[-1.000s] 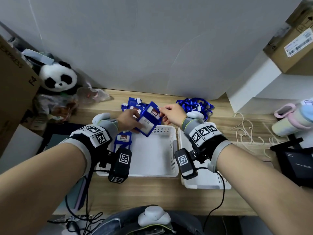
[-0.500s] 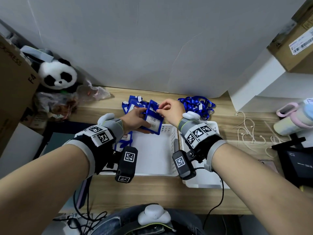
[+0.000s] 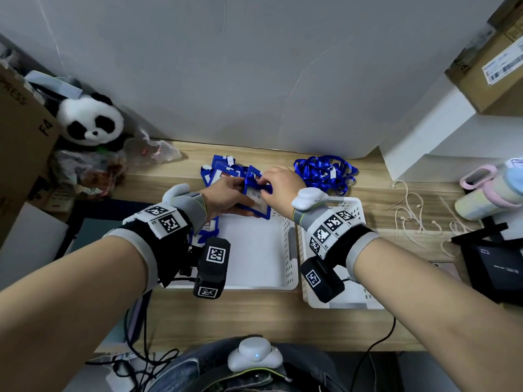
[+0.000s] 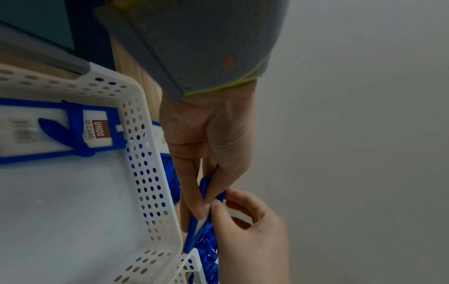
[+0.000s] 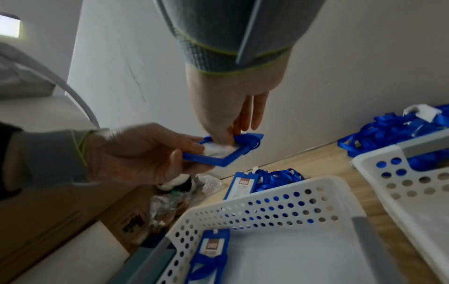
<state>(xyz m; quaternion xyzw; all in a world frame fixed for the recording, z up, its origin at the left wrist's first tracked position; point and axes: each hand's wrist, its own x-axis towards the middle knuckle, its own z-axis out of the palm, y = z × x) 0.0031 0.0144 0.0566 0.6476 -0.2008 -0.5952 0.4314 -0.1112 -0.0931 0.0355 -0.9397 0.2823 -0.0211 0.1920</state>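
Note:
A blue ID card holder [image 3: 256, 200] with a blue ribbon wound round its top hangs over the far rim of the left white basket [image 3: 288, 250]. My left hand [image 3: 226, 193] grips its left edge, thumb on top and fingers beneath [image 5: 136, 153]. My right hand [image 3: 276, 183] pinches the ribbon-wrapped top end between thumb and fingers [image 5: 226, 119]. In the right wrist view the holder [image 5: 218, 161] lies nearly flat. The left wrist view shows it edge-on [image 4: 205, 184] between both hands. Another holder [image 3: 208, 226] lies inside the basket [image 5: 213, 249].
More blue holders [image 3: 218, 171] are piled on the wooden desk behind the basket, and loose blue lanyards [image 3: 322, 171] lie to their right. A second white basket [image 3: 356, 205] stands on the right. A panda toy [image 3: 90, 120], boxes, a pink bottle [image 3: 492, 188] and cords crowd the sides.
Both hands have carried the holder a little farther from me and tipped it flatter. My right hand has shifted from its corner onto the ribbon-wrapped top end.

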